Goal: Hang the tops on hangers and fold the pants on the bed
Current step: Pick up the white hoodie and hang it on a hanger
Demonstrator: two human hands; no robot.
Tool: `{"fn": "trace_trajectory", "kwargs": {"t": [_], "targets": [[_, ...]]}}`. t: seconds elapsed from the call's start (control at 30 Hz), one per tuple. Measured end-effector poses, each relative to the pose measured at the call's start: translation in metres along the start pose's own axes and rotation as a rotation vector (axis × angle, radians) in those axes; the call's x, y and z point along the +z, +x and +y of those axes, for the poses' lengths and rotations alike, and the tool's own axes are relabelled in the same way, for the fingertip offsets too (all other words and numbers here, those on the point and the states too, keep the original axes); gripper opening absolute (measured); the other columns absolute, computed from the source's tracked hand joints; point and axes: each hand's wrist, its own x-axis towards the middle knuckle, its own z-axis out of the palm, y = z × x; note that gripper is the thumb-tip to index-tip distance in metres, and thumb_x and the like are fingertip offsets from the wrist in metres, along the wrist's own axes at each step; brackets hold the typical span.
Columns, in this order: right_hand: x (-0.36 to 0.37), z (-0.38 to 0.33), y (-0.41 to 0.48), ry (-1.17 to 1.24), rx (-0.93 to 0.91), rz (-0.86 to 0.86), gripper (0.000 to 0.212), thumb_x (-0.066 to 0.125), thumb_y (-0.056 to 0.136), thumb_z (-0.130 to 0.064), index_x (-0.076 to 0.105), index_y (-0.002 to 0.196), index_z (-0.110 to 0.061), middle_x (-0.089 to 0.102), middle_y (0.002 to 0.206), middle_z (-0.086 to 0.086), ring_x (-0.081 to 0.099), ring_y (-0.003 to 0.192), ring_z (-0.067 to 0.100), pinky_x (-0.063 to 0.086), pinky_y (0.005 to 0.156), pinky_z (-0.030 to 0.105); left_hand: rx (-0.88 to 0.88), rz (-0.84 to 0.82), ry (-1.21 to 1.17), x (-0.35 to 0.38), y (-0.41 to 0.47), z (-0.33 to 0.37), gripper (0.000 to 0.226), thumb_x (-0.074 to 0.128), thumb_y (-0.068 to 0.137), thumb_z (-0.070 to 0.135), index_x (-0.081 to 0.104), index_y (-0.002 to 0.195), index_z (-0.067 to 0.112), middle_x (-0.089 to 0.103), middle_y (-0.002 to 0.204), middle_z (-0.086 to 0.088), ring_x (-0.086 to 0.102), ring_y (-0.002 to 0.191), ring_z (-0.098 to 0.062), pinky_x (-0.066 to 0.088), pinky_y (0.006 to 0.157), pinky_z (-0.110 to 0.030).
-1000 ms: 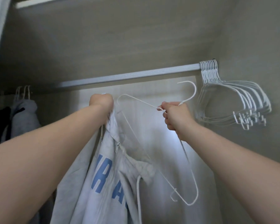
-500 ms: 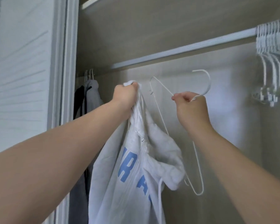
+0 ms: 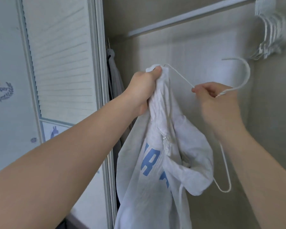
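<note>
Hoodie (image 3: 157, 171): soft matt cloth. Hanger (image 3: 241, 75): smooth white coated wire. Rail (image 3: 180, 18): ridged metal. Door (image 3: 61, 55): slatted, painted.

one head-worn wide-angle view, facing forward, close into the wardrobe (image 3: 196, 52)

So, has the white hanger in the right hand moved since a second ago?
Yes, downward: the white hanger now has its hook farther below the closet rod than before, though the camera swung too.

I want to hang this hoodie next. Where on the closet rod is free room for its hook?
The bare stretch of rod between the grey garment at the left and the bunch of empty white hangers at the right is free. Crowded only at that bunch.
</note>
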Motion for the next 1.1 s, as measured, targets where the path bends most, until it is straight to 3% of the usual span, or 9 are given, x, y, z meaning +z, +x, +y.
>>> {"fn": "trace_trajectory", "kwargs": {"t": [0.2, 0.43, 0.53, 0.67, 0.87, 0.97, 1.0, 1.07, 1.1], "targets": [[-0.066, -0.038, -0.097, -0.094, 0.074, -0.035, 0.017, 0.062, 0.091, -0.026, 0.072, 0.079, -0.020, 0.053, 0.048, -0.021, 0.046, 0.046, -0.004, 0.029, 0.045, 0.008, -0.124, -0.061, -0.057, 0.007, -0.107, -0.015, 0.033, 0.057, 0.103, 0.027, 0.070, 0.109, -0.003, 0.076, 0.106, -0.017, 0.074, 0.098, -0.028, 0.059, 0.091, -0.041], [-0.136, -0.040, -0.202, -0.154, 0.295, -0.135, 0.017, 0.063, 0.095, -0.028, 0.072, 0.081, -0.025, 0.050, 0.048, -0.018, 0.044, 0.044, 0.000, 0.028, 0.044, 0.011, -0.365, 0.002, -0.143, 0.011, -0.212, -0.065, 0.039, 0.057, 0.102, 0.032, 0.069, 0.116, -0.002, 0.074, 0.111, -0.019, 0.073, 0.103, -0.031, 0.055, 0.099, -0.047], [-0.164, -0.032, -0.242, -0.153, 0.344, -0.205, 0.018, 0.062, 0.096, -0.029, 0.072, 0.080, -0.029, 0.050, 0.048, -0.018, 0.042, 0.045, 0.002, 0.031, 0.046, 0.016, -0.460, 0.117, -0.231, 0.013, -0.261, -0.090, 0.040, 0.058, 0.101, 0.034, 0.067, 0.121, 0.001, 0.076, 0.101, -0.013, 0.075, 0.093, -0.027, 0.059, 0.087, -0.040], [-0.195, -0.020, -0.293, -0.101, 0.420, -0.366, 0.021, 0.060, 0.098, -0.028, 0.072, 0.081, -0.028, 0.051, 0.051, -0.017, 0.042, 0.048, 0.003, 0.033, 0.049, 0.020, -0.567, 0.297, -0.297, 0.023, -0.337, -0.130, 0.043, 0.062, 0.099, 0.037, 0.064, 0.128, 0.006, 0.074, 0.113, -0.014, 0.073, 0.101, -0.028, 0.058, 0.090, -0.042], [-0.236, -0.005, -0.367, -0.023, 0.584, -0.653, 0.017, 0.059, 0.099, -0.023, 0.074, 0.092, -0.020, 0.050, 0.049, -0.026, 0.050, 0.049, -0.005, 0.033, 0.049, 0.008, -0.672, 0.620, -0.277, 0.049, -0.452, -0.173, 0.032, 0.063, 0.099, 0.033, 0.067, 0.120, 0.009, 0.078, 0.096, -0.007, 0.076, 0.088, -0.018, 0.059, 0.072, -0.029], [-0.252, -0.005, -0.392, 0.055, 0.602, -0.782, 0.018, 0.061, 0.098, -0.024, 0.074, 0.085, -0.022, 0.049, 0.048, -0.021, 0.047, 0.046, -0.001, 0.033, 0.047, 0.006, -0.655, 0.761, -0.183, 0.047, -0.500, -0.178, 0.022, 0.061, 0.100, 0.031, 0.069, 0.111, 0.014, 0.079, 0.090, -0.005, 0.076, 0.086, -0.016, 0.061, 0.075, -0.031], [-0.256, -0.007, -0.398, 0.080, 0.599, -0.821, 0.018, 0.062, 0.096, -0.026, 0.074, 0.083, -0.026, 0.049, 0.049, -0.020, 0.047, 0.047, 0.000, 0.037, 0.050, 0.007, -0.650, 0.805, -0.143, 0.044, -0.516, -0.176, 0.022, 0.062, 0.099, 0.032, 0.069, 0.111, 0.015, 0.079, 0.090, -0.005, 0.076, 0.087, -0.017, 0.062, 0.076, -0.032], [-0.261, -0.013, -0.411, 0.144, 0.604, -0.900, 0.015, 0.062, 0.093, -0.034, 0.075, 0.086, -0.030, 0.046, 0.048, -0.017, 0.043, 0.046, 0.004, 0.052, 0.056, 0.029, -0.642, 0.899, -0.052, 0.034, -0.546, -0.170, 0.021, 0.063, 0.098, 0.034, 0.068, 0.110, 0.018, 0.079, 0.087, -0.001, 0.076, 0.083, -0.014, 0.062, 0.069, -0.029], [-0.262, -0.018, -0.417, 0.176, 0.607, -0.940, 0.016, 0.062, 0.092, -0.037, 0.076, 0.088, -0.030, 0.044, 0.047, -0.015, 0.040, 0.044, 0.005, 0.051, 0.053, 0.035, -0.632, 0.947, -0.009, 0.028, -0.560, -0.165, 0.018, 0.063, 0.098, 0.035, 0.068, 0.108, 0.020, 0.078, 0.084, 0.002, 0.076, 0.081, -0.012, 0.060, 0.065, -0.027]]}}
